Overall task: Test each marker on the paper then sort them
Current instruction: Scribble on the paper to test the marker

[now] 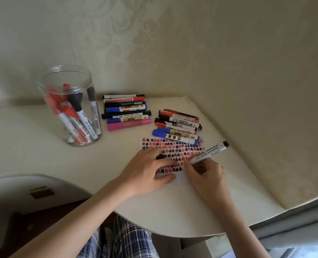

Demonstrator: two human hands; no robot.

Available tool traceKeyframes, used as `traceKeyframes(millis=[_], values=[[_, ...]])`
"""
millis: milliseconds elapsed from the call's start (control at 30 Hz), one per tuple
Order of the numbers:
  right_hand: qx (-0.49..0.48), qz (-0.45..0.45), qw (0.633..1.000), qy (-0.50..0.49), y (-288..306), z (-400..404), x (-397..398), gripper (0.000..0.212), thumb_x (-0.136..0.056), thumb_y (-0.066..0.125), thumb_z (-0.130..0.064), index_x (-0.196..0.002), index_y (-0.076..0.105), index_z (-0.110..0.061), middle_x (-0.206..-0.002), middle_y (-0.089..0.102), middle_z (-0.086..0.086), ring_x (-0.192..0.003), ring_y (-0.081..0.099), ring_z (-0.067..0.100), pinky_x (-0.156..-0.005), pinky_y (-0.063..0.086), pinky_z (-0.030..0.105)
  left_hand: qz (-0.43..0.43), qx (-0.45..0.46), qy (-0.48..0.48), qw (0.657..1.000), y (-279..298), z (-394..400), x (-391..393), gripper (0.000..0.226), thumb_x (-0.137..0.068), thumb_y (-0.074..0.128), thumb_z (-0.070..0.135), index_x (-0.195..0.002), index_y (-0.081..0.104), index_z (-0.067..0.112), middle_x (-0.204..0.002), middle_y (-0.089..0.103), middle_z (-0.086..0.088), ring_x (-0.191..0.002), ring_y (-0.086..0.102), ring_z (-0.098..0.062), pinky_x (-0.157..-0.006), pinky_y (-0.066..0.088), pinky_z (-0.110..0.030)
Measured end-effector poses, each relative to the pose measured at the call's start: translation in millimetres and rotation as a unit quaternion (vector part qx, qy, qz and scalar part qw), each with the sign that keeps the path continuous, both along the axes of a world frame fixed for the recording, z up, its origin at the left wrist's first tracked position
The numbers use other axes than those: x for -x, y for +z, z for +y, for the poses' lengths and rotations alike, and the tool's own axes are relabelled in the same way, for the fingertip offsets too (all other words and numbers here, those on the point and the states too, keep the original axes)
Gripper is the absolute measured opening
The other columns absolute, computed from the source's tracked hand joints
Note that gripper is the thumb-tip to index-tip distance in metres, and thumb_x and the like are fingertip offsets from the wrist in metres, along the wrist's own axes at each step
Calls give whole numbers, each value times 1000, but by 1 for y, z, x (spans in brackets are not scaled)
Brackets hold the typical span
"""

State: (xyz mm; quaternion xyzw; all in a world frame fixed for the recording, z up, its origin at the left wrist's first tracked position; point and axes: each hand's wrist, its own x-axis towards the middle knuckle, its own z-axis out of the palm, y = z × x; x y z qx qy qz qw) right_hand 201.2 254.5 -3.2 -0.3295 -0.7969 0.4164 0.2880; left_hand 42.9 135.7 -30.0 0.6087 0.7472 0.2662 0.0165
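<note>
At the far left a clear jar [69,107] stands on the pale surface [43,138], with red and black markers upright inside it. Just right of it lies one sorted row of markers [126,111], and further right, near the corner of the wall, a second row [177,125] whose nearest blue marker overlaps the paper's far edge. The paper [173,151] is almost filled with red and black test marks. The left hand [149,172] lies on it with fingers loosely bent, pinning the sheet, and something small and black — probably the cap — shows at its fingertips. The right hand [204,172] has its fingers clamped round a white-barrelled marker [208,153], tip down on the paper, tail pointing up and right. To do this stroke well, I judge it best to keep the left palm's weight on the sheet, aim for the little bare strip nearest the person, and press lightly enough to read the ink. Open room lies mostly to the left and front of the paper; on the right the surface ends at a curved edge close to the writing hand.
</note>
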Motion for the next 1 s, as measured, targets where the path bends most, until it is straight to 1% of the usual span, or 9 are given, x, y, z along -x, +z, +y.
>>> traceKeyframes(millis=[367, 467, 533, 600, 667, 767, 800, 900, 1000], values=[[-9, -10, 1000, -20, 1, -1, -1, 10, -86, 72, -19, -79, 66, -25, -71, 68, -11, -54, 56, -2, -45, 40, 11, 12, -9, -7, 1000, -4, 2, 1, 49, -86, 45, 66, -124, 61, 39, -113, 57, 10, -101, 46, -6, -83, 37, -23], [54, 44, 997, -24, 6, 0, 0, 7, -89, 68, -14, -88, 68, -21, -80, 71, -13, -61, 63, -8, -50, 44, 8, 12, -17, -12, 1000, -3, 0, 0, 51, -88, 49, 61, -132, 53, 35, -113, 55, 13, -97, 42, 0, -85, 37, -19], [109, 85, 989, -46, 10, 2, 1, 3, -91, 66, -12, -91, 68, -14, -78, 71, -13, -60, 65, -6, -50, 47, 9, -63, -17, -17, 998, 0, -2, -1, 53, -92, 54, 51, -137, 39, 27, -114, 58, 11, -93, 51, 6, -83, 43, -14], [159, 96, 981, -52, 14, 3, 0, 4, -92, 64, -12, -91, 67, -10, -73, 70, -9, -56, 65, 0, -48, 47, 12, -199, -14, -15, 980, 11, -6, -3, 37, -99, 52, 34, -127, 32, 22, -94, 58, 7, -70, 54, 3, -60, 42, -13], [183, 91, 978, -46, 17, 4, 0, 8, -92, 65, -16, -94, 68, -9, -69, 68, -2, -54, 57, 10, -46, 43, 18, -303, -13, -3, 953, 21, -12, -1, 15, -103, 42, 22, -114, 33, 19, -82, 52, 4, -58, 49, 0, -51, 39, -18], [192, 108, 975, -37, 23, 3, 4, 9, -93, 64, -14, -95, 69, -6, -66, 61, 9, -54, 50, 12, -47, 42, 21, -354, -22, 37, 934, 29, -25, 8, 6, -105, 35, 22, -106, 41, 20, -88, 56, -5, -71, 55, -16, -64, 51, -38], [196, 111, 974, -27, 24, 0, 8, 13, -94, 62, -14, -92, 68, -3, -63, 57, 7, -53, 47, 12, -48, 40, 22, -361, -20, 46, 931, 30, -30, 11, 8, -105, 36, 23, -107, 43, 21, -93, 60, -4, -80, 60, -17, -70, 54, -36], [238, 113, 964, 30, 27, -18, 22, 24, -96, 58, -20, -82, 60, -1, -61, 51, 3, -53, 42, 11, -50, 34, 24, -369, -48, 55, 927, 31, -44, 15, 12, -101, 48, 19, -112, 52, 15, -107, 65, 3, -96, 63, 1, -78, 52, -17], [285, 122, 948, 71, 29, -39, 36, 18, -95, 59, -18, -82, 60, -6, -64, 53, 4, -54, 45, 11, -51, 36, 23, -409, -131, 79, 900, 31, -56, 19, 13, -93, 63, 12, -106, 62, 13, -102, 71, 1, -97, 67, -6, -82, 52, -18]])
